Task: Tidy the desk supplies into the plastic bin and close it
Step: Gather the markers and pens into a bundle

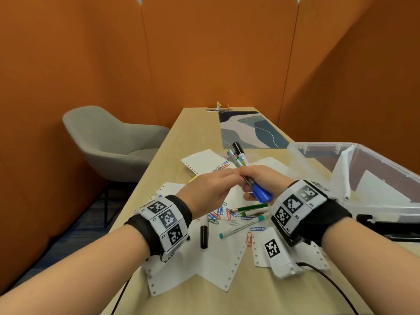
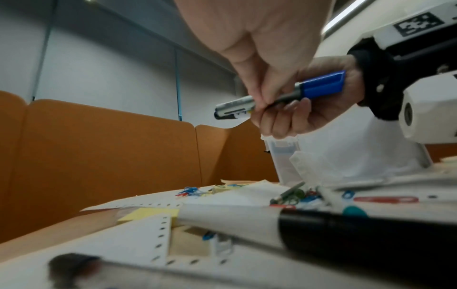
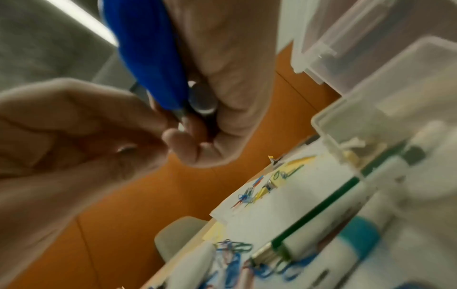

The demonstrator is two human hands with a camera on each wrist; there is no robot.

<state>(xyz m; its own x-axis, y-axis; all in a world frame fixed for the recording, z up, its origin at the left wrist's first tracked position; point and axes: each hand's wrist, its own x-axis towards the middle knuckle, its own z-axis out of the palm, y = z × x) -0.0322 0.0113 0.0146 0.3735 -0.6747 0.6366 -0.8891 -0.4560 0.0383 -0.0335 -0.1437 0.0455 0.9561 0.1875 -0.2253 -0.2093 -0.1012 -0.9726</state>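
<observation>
Perforated paper sheets [image 1: 205, 264] are lying nearest on the desk [image 1: 172, 142], scattered with paper clips [image 1: 218, 214] and pens [image 1: 244, 226]. Above them, the right hand [image 1: 263, 181] is gripping a bundle of markers [image 1: 243, 164], while the left hand [image 1: 210, 189] is pinching the bundle. To the right, the plastic bin [image 1: 384, 192] is sitting open.

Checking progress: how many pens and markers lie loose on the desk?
4: black marker leftmost; green pen, green-tipped white pen and teal-capped marker nearer the right hand. Paper may hide more.
</observation>
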